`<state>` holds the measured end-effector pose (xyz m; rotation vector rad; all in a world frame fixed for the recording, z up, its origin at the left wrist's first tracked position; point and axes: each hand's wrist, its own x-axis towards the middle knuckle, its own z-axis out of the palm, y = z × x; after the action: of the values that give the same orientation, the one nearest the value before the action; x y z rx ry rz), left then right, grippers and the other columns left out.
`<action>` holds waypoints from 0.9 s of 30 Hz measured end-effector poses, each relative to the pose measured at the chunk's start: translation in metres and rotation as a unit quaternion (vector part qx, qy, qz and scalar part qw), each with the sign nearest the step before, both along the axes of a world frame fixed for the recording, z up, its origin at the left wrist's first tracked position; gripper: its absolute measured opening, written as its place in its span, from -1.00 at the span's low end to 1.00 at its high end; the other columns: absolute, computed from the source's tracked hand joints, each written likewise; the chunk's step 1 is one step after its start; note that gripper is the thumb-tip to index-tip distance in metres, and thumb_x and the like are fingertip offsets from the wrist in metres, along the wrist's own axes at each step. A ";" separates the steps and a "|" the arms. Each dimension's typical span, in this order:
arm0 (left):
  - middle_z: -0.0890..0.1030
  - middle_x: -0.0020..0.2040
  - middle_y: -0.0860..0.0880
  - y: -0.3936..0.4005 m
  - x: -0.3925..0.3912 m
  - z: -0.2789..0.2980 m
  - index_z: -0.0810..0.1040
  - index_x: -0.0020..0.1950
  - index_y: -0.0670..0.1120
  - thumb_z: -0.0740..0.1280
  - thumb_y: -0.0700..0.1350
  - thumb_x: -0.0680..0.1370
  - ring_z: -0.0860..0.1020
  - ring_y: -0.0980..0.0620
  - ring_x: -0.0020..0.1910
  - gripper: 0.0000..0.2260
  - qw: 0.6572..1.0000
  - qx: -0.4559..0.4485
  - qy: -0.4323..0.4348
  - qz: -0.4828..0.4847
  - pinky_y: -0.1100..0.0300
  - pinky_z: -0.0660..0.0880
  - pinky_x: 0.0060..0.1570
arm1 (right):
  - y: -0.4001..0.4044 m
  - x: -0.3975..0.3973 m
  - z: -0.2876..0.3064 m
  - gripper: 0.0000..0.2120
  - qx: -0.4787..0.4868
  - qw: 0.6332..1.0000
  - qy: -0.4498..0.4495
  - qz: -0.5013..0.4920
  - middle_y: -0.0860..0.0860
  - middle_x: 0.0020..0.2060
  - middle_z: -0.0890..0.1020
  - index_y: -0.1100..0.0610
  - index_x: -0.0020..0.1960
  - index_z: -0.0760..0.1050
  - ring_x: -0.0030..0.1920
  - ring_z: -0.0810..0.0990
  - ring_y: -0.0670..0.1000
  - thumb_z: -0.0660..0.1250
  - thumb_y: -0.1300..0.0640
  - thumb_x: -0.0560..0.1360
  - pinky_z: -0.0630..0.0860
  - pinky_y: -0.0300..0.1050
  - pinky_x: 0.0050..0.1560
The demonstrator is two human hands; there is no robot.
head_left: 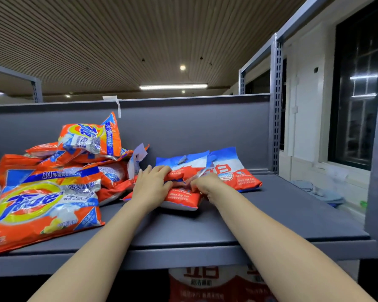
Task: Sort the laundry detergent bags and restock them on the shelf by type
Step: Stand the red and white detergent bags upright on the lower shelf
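Both hands reached onto the grey shelf (271,214), working at a small stack of red, white and blue detergent bags (183,198) near its middle. The left hand (150,186) lay over the stack's left end, fingers curled onto the crumpled top bag (183,168). The right hand (206,185) gripped the same bag's right edge, fingers clamped on it. Another bag of that type (234,171) lay just right, farther back. To the left sat a heap of orange bags (52,182), the nearest one (44,205) large and flat.
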<state>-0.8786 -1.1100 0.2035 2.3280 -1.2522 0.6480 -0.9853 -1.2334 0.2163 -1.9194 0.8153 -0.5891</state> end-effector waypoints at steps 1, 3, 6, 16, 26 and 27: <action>0.53 0.23 -0.01 0.004 -0.002 0.000 0.47 0.10 -0.03 0.14 0.06 0.49 0.40 -0.18 0.22 -0.72 1.000 0.003 -0.005 -0.004 -0.10 0.25 0.28 | 0.003 0.000 -0.001 -0.73 -0.023 1.000 0.010 -0.006 0.07 -0.07 0.63 0.17 0.09 0.56 -0.21 0.51 0.01 0.41 0.18 0.39 0.42 -0.23 -0.34; 0.52 0.24 -0.03 0.013 -0.009 -0.001 0.45 0.14 -0.04 0.17 0.01 0.53 0.37 -0.18 0.28 -0.76 1.000 0.002 -0.010 -0.008 -0.10 0.21 0.31 | 0.010 -0.010 -0.004 -0.60 -0.067 0.997 0.032 -0.005 0.06 -0.07 0.58 0.15 0.18 0.52 -0.17 0.50 0.03 0.43 0.06 0.39 0.41 -0.22 -0.31; 0.54 0.17 -0.09 0.025 -0.027 -0.001 0.43 0.08 -0.04 0.23 -0.08 0.54 0.36 -0.21 0.25 -0.86 0.999 -0.005 -0.019 -0.025 -0.11 0.24 0.27 | 0.005 -0.030 -0.015 -0.67 -0.073 0.996 0.005 -0.054 0.05 -0.07 0.59 0.13 0.16 0.55 -0.08 0.56 0.06 0.36 0.05 0.42 0.48 -0.15 -0.11; 0.38 0.40 0.06 0.032 -0.137 0.011 0.44 0.25 0.01 0.24 0.14 0.53 0.25 -0.21 0.41 -0.65 0.991 0.008 -0.131 -0.034 -0.01 0.24 0.30 | -0.002 -0.133 -0.016 -0.81 -0.169 0.972 0.052 -0.151 0.19 0.04 0.51 0.17 -0.07 0.48 0.01 0.45 0.12 0.09 0.27 0.55 0.35 -0.14 -0.04; 0.54 -0.20 -0.01 0.055 -0.118 0.025 0.54 -0.21 -0.07 0.21 0.18 0.38 0.47 -0.02 -0.13 -0.67 0.939 -0.114 0.282 -0.159 0.01 0.40 -0.03 | 0.003 -0.156 -0.027 -0.73 -0.196 0.967 0.018 -0.159 0.09 -0.07 0.54 0.12 -0.07 0.46 0.00 0.46 0.15 0.06 0.37 0.43 0.39 -0.07 -0.06; 0.57 -0.16 -0.04 0.050 -0.109 0.024 0.55 -0.19 -0.08 0.19 0.18 0.39 0.48 -0.06 -0.08 -0.65 0.941 -0.126 0.295 -0.108 0.03 0.39 -0.03 | 0.003 -0.156 -0.029 -0.73 -0.197 0.968 0.012 -0.153 0.11 -0.05 0.56 0.11 -0.08 0.45 0.00 0.47 0.16 0.05 0.37 0.42 0.37 -0.07 -0.09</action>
<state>-0.9872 -1.0601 0.2280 1.9234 -1.0413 0.0163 -1.1416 -1.2309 0.1870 -2.1734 1.0849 -0.9773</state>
